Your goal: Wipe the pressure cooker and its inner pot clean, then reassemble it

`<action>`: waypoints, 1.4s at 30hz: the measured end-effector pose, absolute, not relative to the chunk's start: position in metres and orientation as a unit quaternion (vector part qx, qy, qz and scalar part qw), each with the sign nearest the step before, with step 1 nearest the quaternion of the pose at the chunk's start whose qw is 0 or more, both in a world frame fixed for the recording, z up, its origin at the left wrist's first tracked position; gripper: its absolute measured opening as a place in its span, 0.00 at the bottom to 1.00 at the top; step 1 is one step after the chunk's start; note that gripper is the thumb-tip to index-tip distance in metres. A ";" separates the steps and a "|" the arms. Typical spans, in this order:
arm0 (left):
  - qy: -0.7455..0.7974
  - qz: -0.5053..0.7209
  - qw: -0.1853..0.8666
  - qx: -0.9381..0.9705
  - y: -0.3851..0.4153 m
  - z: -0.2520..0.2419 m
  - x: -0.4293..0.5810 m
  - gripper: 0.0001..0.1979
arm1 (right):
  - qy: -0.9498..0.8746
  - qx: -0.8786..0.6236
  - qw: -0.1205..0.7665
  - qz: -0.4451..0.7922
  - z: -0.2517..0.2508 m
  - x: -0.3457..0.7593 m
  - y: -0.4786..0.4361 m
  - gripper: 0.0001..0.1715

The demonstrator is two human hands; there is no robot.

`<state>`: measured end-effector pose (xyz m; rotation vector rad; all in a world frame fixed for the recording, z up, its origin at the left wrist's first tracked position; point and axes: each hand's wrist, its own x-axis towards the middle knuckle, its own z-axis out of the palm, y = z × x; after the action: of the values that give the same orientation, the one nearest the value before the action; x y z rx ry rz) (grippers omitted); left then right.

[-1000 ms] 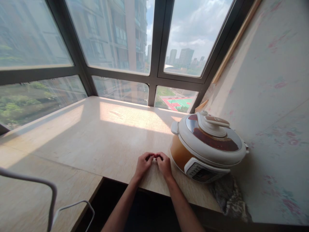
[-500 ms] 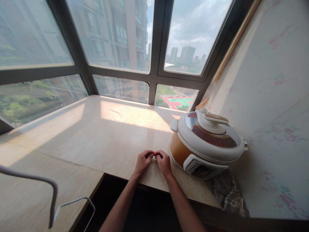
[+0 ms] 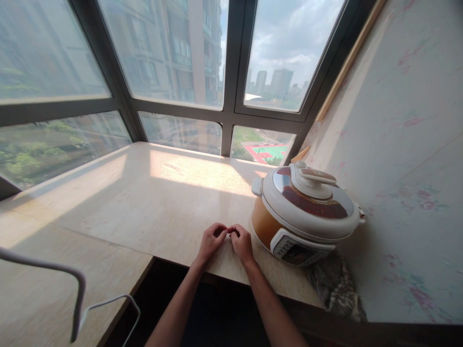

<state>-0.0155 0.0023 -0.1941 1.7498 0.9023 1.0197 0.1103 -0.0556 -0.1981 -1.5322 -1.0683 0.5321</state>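
Observation:
My left hand [image 3: 211, 241] and my right hand [image 3: 240, 242] meet at the fingertips above the stone counter [image 3: 173, 217], near its front edge. Both are closed in a pinch, thumbs against curled fingers. A speck of red shows where the fingertips touch; whether it is a tiny object or lit skin, I cannot make out. Just right of my right hand stands an electric pressure cooker [image 3: 267, 226] with a white lid and a control panel on its front.
A crumpled dark patterned cloth [image 3: 336, 286] lies beside the cooker's base. Grey bent tubing [image 3: 47, 264] crosses the lower left. Window frames [image 3: 229, 115] border the counter's back, and a flowered wall [image 3: 408, 193] rises at the right. A dark gap opens below the counter's front edge.
The view has shifted slightly, so the cooker and cloth sit a little further left. My hands remain together, with the fingers slightly altered and less red showing between them.

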 end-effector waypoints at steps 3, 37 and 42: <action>0.373 0.418 0.438 0.703 0.002 -0.194 -0.015 0.08 | -0.462 -0.651 0.559 0.222 -0.199 0.110 -0.055 0.13; 0.372 0.385 0.420 0.733 0.006 -0.197 -0.016 0.09 | -0.489 -0.632 0.565 0.205 -0.200 0.107 -0.066 0.17; 0.367 0.381 0.419 0.738 0.006 -0.194 -0.016 0.11 | -0.439 -0.618 0.603 0.249 -0.203 0.102 -0.081 0.16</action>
<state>-0.0159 0.0056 -0.1938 1.8515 0.9206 0.9554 0.1021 -0.0806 -0.2027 -1.4308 -1.0161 0.5757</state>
